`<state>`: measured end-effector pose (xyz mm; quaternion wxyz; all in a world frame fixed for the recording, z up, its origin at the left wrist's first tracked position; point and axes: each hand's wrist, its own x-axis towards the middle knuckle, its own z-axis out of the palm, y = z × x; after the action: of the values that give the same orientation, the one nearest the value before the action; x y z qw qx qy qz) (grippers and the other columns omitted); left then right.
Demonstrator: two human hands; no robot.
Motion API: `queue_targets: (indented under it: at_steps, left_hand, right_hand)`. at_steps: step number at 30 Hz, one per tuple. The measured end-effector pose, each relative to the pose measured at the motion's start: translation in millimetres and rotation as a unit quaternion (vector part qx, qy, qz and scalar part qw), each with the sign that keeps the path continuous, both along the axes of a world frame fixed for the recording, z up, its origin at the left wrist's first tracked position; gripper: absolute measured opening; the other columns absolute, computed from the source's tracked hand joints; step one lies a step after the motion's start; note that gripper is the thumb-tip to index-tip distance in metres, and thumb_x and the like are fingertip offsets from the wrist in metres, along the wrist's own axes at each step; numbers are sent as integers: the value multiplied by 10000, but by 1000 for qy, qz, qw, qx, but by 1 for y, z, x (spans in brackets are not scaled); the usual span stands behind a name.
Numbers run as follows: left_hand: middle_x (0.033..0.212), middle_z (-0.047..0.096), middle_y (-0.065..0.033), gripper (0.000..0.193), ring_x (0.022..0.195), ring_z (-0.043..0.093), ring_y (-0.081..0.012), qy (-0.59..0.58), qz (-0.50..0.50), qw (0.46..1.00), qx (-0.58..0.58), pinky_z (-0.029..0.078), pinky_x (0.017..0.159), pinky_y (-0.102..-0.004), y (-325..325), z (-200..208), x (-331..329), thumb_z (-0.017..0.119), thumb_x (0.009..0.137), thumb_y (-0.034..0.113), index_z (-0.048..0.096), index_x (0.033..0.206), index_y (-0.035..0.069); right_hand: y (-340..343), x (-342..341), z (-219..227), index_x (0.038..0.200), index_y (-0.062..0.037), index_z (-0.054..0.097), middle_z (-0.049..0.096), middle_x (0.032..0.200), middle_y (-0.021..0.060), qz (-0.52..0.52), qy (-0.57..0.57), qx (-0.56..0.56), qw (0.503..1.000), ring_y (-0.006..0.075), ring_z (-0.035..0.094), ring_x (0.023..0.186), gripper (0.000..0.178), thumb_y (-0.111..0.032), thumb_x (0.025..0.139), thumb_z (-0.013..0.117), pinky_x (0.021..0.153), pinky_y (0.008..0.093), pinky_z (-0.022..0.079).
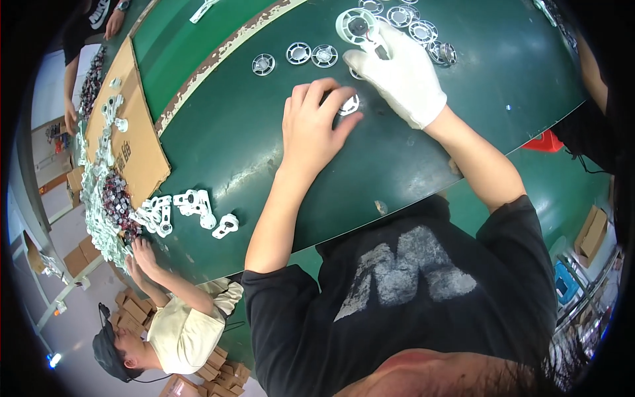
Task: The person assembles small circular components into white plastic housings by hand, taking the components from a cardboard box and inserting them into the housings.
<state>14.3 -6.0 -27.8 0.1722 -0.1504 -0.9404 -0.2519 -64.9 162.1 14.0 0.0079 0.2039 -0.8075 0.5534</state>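
My bare left hand [309, 126] has its fingers curled round a silver spoked disc [349, 104], low over the green table; the fingers partly hide the disc. My right hand [411, 83], in a white glove, grips a pale green plastic housing [345, 26] with a round ring end and a dark part inside. Silver spoked discs lie beyond the hands: three loose ones, such as this disc [298, 53], to the left, and a cluster [423, 31] behind and beside the glove.
Several pale plastic housings [194, 206] lie at the table's left. Past them are a heap of pale parts [102, 228], a pile of small dark motors [118, 202] and a cardboard sheet [142, 155]. A co-worker's hands [142, 258] reach into the heap. A green belt [178, 46] runs behind.
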Motion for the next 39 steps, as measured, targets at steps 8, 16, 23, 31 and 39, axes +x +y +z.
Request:
queue_targets:
  at_steps: [8,16,23,31,39]
  left_hand:
    - [850,638,-38,103,725,663,-269,-75,101,992,3,532,631,-390,-30,4,23,726,906,187,683,879,97]
    - [1149,612,-49,498,877,657,-222,-158,71,985,28,544,747,-337,-48,27,43,858,739,178,685,1198,95]
    - [1125,591,-61,560,841,614,-161,-112,94,983,109,514,684,-281,-46,6,45,886,703,78,693,1229,89]
    - [1067,602,-68,599,738,639,-189,-19,-11,990,140,537,638,-313,-36,6,45,922,643,174,710,1194,73]
    - [1108,673,-86,561,912,685,-252,-12,-20,984,178,571,745,-351,-34,6,41,913,644,121,708,1163,66]
  right_hand:
    - [-10,12,-1,1221,-97,657,725,949,153,78,-79,90,990,349,707,902,422,-319,862,636,811,420,555]
    - [-5,17,12,1226,-65,672,735,926,191,168,-65,312,933,384,712,911,431,-255,853,573,861,482,541]
    - [-7,20,11,1182,-49,679,730,887,212,189,-59,386,901,377,716,913,407,-209,823,574,889,482,529]
    - [-17,32,19,1145,-45,676,721,874,230,272,-121,405,864,416,713,880,351,-213,847,595,815,508,558]
    - [-16,32,14,1149,-52,678,724,869,219,274,-120,378,876,413,714,868,367,-242,841,620,808,504,562]
